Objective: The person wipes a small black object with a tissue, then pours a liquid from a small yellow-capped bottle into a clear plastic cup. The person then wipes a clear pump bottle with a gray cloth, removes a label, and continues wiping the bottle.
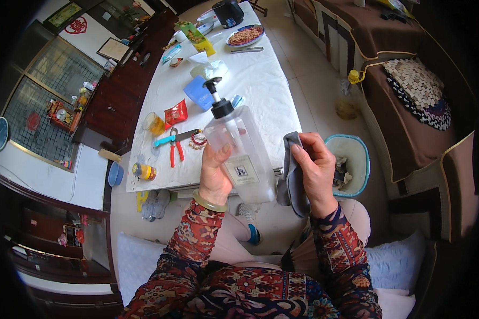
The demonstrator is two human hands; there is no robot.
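Observation:
My left hand grips a clear plastic pump bottle by its side, thumb across the front near a label that bears writing. The bottle tilts a little, its black pump head pointing away from me. It looks mostly empty, though the clear walls make that hard to judge. In my right hand a folded grey cloth is pinched between thumb and fingers, just right of the bottle and apart from it. Both hands are raised before the near edge of the white-covered table.
On the table lie red-handled pliers, a knife with a turquoise handle, bead bracelets, a yellow jar, a glass of amber drink, a red packet and a plate of peanuts. A lined waste bin stands right.

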